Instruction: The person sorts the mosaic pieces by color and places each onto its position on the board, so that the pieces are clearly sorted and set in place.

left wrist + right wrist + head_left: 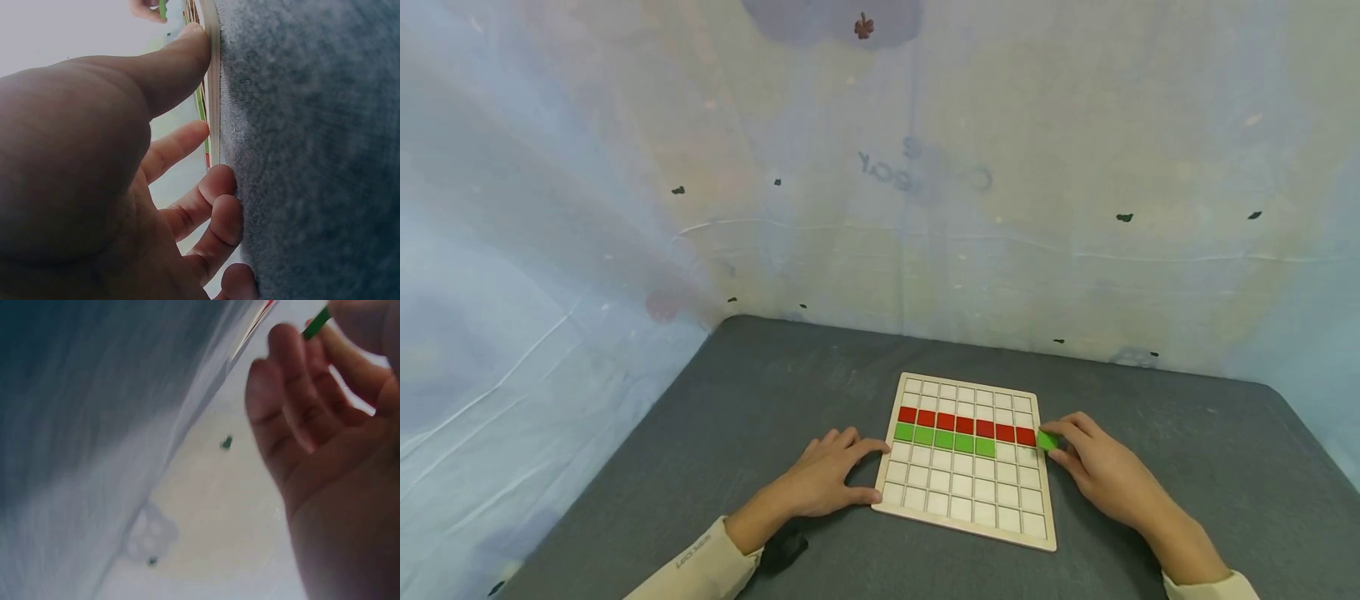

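A pale wooden grid board (962, 532) lies on the dark table. One row of its cells holds red square tiles (965, 425) from side to side. In the row just nearer, several green square tiles (943, 438) fill the left cells; the two right cells show bare wood. At the board's right edge, my right hand (1108, 471) pinches a loose green tile (1047, 441) between thumb and fingers, also seen in the right wrist view. With thumb and index finger spread, my left hand (823, 475) touches the board's left edge; the other fingers are loosely bent.
The dark grey cloth-covered table (805, 375) runs back to a pale, marked sheet (1000, 292) hanging behind it and along the left side. A small black object (784, 550) is beside the left wrist, partly hidden by the sleeve.
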`<state>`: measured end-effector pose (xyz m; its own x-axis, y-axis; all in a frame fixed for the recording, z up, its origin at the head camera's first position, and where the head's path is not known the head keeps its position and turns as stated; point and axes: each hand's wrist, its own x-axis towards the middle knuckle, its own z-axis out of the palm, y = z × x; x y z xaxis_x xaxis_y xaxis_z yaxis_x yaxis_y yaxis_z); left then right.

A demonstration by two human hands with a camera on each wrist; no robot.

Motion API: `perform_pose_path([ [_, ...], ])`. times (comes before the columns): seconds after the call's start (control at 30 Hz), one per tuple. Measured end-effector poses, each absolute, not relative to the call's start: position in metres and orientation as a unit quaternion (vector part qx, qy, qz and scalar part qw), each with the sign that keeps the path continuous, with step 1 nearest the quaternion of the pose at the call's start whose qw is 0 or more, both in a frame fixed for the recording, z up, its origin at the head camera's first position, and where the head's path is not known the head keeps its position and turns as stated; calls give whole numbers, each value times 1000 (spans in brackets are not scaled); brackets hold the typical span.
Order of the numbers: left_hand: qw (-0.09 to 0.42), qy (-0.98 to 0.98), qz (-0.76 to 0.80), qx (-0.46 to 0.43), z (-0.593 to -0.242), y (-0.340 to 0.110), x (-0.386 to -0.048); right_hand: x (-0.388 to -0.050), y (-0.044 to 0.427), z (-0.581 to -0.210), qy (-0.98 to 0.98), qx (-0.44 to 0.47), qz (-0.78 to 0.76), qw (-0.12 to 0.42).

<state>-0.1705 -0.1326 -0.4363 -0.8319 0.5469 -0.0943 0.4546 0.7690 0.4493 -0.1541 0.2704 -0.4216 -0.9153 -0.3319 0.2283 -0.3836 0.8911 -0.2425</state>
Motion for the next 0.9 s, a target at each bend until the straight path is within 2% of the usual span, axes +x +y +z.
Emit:
perform_pose_path([
  [0.37,113,934,208,266,-436,-132,-171,-157,254,-422,-967,200,136,74],
  [0.67,110,935,207,268,-437,-134,-173,-158,243,-423,-960,233,121,93],
  [0.9,118,933,209,267,-436,-133,-173,-161,238,-423,-961,237,121,79],
])
